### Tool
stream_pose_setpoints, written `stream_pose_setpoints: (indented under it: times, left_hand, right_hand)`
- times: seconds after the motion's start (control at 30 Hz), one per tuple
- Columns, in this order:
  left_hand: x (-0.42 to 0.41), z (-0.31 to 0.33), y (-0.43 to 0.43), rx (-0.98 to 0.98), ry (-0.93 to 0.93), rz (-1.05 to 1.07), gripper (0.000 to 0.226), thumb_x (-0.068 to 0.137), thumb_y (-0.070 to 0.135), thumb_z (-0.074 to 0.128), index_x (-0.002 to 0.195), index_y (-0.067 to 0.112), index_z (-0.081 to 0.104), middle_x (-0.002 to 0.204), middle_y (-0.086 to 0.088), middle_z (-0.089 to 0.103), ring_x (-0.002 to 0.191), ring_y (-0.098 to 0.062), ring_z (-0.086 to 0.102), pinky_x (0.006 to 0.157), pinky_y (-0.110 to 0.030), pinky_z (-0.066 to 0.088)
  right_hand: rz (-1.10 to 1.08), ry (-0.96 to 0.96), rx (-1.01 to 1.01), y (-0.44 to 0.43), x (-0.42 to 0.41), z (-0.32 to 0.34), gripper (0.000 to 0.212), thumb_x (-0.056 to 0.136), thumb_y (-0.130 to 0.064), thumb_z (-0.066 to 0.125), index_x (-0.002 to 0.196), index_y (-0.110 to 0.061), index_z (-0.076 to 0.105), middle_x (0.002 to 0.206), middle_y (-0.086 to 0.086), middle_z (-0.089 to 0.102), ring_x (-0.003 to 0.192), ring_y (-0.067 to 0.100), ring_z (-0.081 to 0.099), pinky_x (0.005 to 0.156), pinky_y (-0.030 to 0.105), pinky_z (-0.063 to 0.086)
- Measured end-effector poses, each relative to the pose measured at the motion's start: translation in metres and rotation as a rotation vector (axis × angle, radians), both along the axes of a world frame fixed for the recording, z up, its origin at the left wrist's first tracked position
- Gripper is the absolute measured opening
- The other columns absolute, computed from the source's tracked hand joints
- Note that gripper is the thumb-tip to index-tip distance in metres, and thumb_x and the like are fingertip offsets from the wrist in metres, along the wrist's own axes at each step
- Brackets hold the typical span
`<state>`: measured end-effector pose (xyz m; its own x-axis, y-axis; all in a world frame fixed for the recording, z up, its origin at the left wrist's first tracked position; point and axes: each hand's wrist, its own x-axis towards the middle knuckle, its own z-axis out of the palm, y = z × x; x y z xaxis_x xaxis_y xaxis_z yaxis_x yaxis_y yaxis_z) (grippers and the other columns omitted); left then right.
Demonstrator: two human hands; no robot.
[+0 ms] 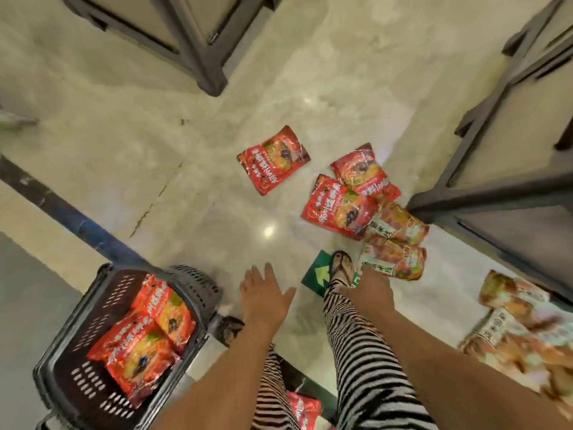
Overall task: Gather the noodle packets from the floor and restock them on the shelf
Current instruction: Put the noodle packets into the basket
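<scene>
Noodle packets: pickup partly done.
Some red packets [148, 333] sit in the basket [62, 352] left of the left hand [263, 297], which is spread and empty. Several floor packets [341, 206] remain ahead of the right hand [370, 293], with blurred ones to its right. The right fingers are hidden, so its grip is unclear.

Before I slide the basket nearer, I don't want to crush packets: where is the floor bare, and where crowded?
Bare: floor between the basket, the lone red packet and the left hand; between the blue stripe and the far shelf base. Crowded: overlapping packets beside the right shelf base, down to the foot.
</scene>
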<state>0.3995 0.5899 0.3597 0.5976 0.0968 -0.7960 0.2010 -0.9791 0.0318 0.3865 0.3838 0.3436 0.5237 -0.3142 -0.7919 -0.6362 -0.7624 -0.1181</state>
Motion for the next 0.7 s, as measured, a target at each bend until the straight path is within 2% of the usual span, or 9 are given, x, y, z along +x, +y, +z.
stream_pose_setpoints:
  times: [0.1,0.2,0.27,0.3,0.4,0.47,0.53,0.6,0.7]
  left_hand:
    - [0.03,-0.021,-0.053,-0.024,0.01,-0.019,0.084,0.097,0.064,0.036,0.158,0.014,0.006,0.163,-0.019,0.01,0.151,-0.034,0.008,0.121,-0.044,0.012]
    - [0.06,-0.052,-0.087,-0.023,-0.01,-0.021,0.084,0.096,0.065,0.037,0.157,0.015,0.009,0.163,-0.017,0.013,0.151,-0.032,0.01,0.12,-0.042,0.013]
    - [0.076,-0.077,-0.1,-0.019,-0.034,-0.03,0.083,0.096,0.065,0.038,0.157,0.016,0.011,0.163,-0.017,0.014,0.151,-0.032,0.011,0.12,-0.042,0.014]
    - [0.085,-0.093,-0.104,-0.009,-0.044,-0.045,0.083,0.096,0.065,0.038,0.157,0.016,0.011,0.163,-0.017,0.015,0.15,-0.032,0.012,0.12,-0.042,0.014]
    - [0.113,-0.15,-0.107,0.027,-0.07,-0.072,0.083,0.095,0.066,0.038,0.157,0.017,0.013,0.162,-0.016,0.017,0.15,-0.032,0.013,0.119,-0.042,0.016]
    - [0.132,-0.2,-0.107,0.033,-0.109,-0.065,0.082,0.095,0.066,0.04,0.156,0.016,0.018,0.16,-0.018,0.022,0.149,-0.033,0.017,0.118,-0.042,0.019]
    - [0.149,-0.259,-0.107,0.041,-0.145,-0.082,0.081,0.094,0.066,0.042,0.154,0.015,0.023,0.159,-0.019,0.026,0.147,-0.035,0.021,0.117,-0.043,0.021]
    - [0.169,-0.321,-0.106,0.043,-0.158,-0.11,0.082,0.094,0.067,0.039,0.154,0.015,0.023,0.16,-0.02,0.023,0.148,-0.035,0.019,0.118,-0.044,0.019]
    - [0.199,-0.409,-0.102,0.031,-0.189,-0.154,0.084,0.094,0.069,0.036,0.156,0.014,0.02,0.162,-0.02,0.017,0.15,-0.035,0.012,0.119,-0.045,0.015]
  right_hand:
    - [-0.014,-0.028,-0.013,-0.054,0.03,-0.019,0.082,0.076,-0.052,0.076,0.135,-0.007,0.043,0.124,0.013,0.06,0.116,0.032,0.055,0.092,0.04,0.049]
    - [-0.043,-0.022,-0.016,-0.096,0.063,-0.054,0.075,0.066,-0.057,0.08,0.119,-0.011,0.052,0.113,0.009,0.064,0.103,0.029,0.06,0.085,0.041,0.053]
    - [-0.042,-0.007,-0.013,-0.116,0.08,-0.089,0.072,0.062,-0.06,0.081,0.109,-0.014,0.051,0.103,0.008,0.066,0.093,0.028,0.063,0.081,0.043,0.056]
    - [-0.043,-0.02,-0.011,-0.122,0.091,-0.1,0.073,0.063,-0.059,0.081,0.112,-0.014,0.051,0.105,0.008,0.067,0.093,0.029,0.064,0.081,0.043,0.056]
    - [-0.053,-0.065,0.016,-0.133,0.119,-0.14,0.08,0.074,-0.044,0.082,0.133,-0.007,0.044,0.123,0.012,0.06,0.112,0.034,0.058,0.091,0.04,0.05]
    - [-0.057,-0.064,0.038,-0.136,0.132,-0.185,0.082,0.076,-0.04,0.082,0.138,-0.007,0.04,0.131,0.015,0.056,0.121,0.036,0.052,0.096,0.042,0.044]
    - [-0.017,-0.086,0.063,-0.136,0.147,-0.242,0.087,0.074,-0.043,0.082,0.14,-0.008,0.036,0.133,0.017,0.053,0.126,0.037,0.049,0.1,0.043,0.041]
    - [0.104,-0.1,0.06,-0.133,0.163,-0.303,0.095,0.07,-0.054,0.082,0.14,-0.008,0.036,0.13,0.016,0.054,0.123,0.034,0.049,0.099,0.04,0.041]
    - [0.252,-0.117,0.047,-0.131,0.195,-0.387,0.103,0.071,-0.059,0.078,0.147,-0.007,0.03,0.141,0.018,0.045,0.13,0.034,0.041,0.104,0.039,0.038]
